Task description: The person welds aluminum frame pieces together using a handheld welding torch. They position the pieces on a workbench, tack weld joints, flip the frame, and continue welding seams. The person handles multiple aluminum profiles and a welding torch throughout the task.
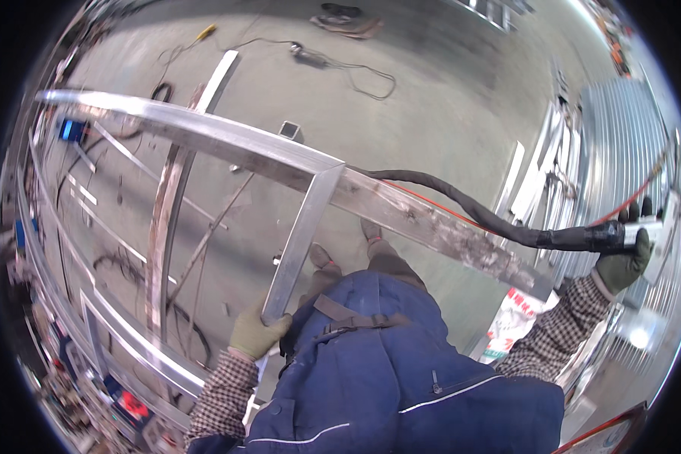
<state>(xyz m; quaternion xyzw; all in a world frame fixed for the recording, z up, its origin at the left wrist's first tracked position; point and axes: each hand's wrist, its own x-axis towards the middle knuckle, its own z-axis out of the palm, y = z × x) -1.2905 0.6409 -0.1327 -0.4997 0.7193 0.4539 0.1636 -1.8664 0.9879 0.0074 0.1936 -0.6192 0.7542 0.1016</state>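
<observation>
My left hand [257,333], in a green work glove, is closed round the near end of a short square metal tube [303,242]. At its far end this tube meets a long shiny metal tube [242,140] in a corner joint. Out at the far right, my gloved right hand [626,261] grips a pale grey handheld tool that looks like a welding gun [654,231]. From the tool a thick black sleeved cable [469,200] runs left to behind the frame corner. The frame rests across a stained steel beam [446,234].
A second stained beam [163,227] crosses under the frame at left. More metal frames [113,325] stand at the left edge. Corrugated metal sheeting [620,136] and a pile of metal profiles [548,174] lie at right. A cord [356,76] trails over the far floor.
</observation>
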